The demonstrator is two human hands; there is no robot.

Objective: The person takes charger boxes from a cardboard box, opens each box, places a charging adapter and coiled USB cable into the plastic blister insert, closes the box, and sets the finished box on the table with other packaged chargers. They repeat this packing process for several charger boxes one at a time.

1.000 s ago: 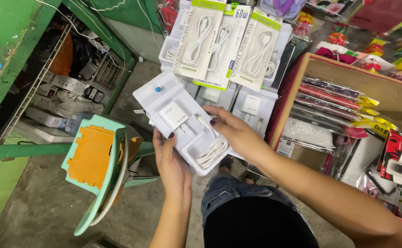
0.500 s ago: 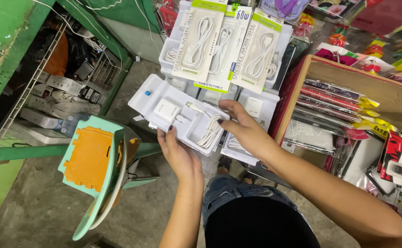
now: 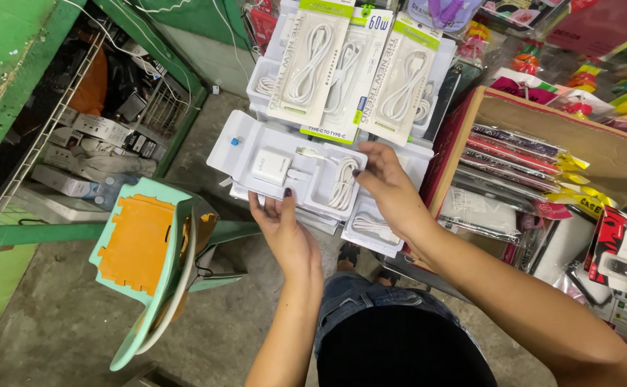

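Cluttered stall shelving filled the view: green metal racks (image 3: 12, 107) with boxes at nine and ten o'clock, a cardboard box (image 3: 614, 154) of packaged accessories at three o'clock, and bare concrete floor (image 3: 55, 337) below. Near the centre, slightly toward twelve, the person held a white plastic tray (image 3: 285, 168) carrying a white charger block (image 3: 270, 166) and a coiled white cable (image 3: 342, 183). The left hand (image 3: 285, 229) was beneath the tray's near edge, palm up, thumb curled over the rim, so it gripped the tray from below. The right hand (image 3: 392, 190), at about two o'clock from the left, had its fingertips pinched on the tray's right end beside the cable, grasping that edge rather than lying slack. More white trays (image 3: 371, 226) lay stacked directly under it, and three boxed cables (image 3: 356, 68) hung at twelve o'clock. A turquoise and orange plastic stool (image 3: 149, 251) stood at eight o'clock. To handle this well, the tray probably needed to stay level, since the block and cable sat loosely in shallow pockets and a tilt toward six o'clock could have spilled them. Supporting it from underneath with the left hand while steering with the right looked sensible, and keeping the cable coil tucked in would likely have avoided snagging the stack below.
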